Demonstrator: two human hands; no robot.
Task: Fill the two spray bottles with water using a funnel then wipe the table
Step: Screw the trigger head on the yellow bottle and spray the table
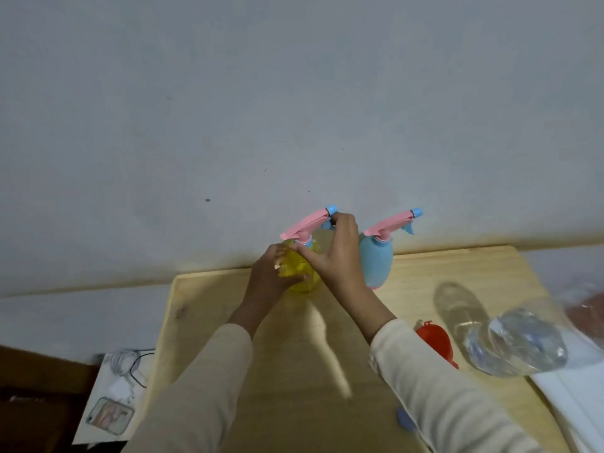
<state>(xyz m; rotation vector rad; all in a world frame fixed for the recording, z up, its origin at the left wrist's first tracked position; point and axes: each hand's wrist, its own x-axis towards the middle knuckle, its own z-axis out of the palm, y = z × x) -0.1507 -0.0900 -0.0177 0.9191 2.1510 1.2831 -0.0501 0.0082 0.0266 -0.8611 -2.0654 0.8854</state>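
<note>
at far edge of table (294, 354), yellow spray bottle (302, 277) stands upright; left hand (271, 274) grips its body, right hand (336, 256) apparently pinches the collar (305, 242) above.

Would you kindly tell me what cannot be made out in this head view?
Yellow spray bottle: the left hand and right hand cover it; water level unreadable.
Clear bottle: motion-blurred; cap and contents unclear.
Red funnel: partly hidden behind the right sleeve.
Small blue thing: partly behind that sleeve, unidentifiable.
</note>
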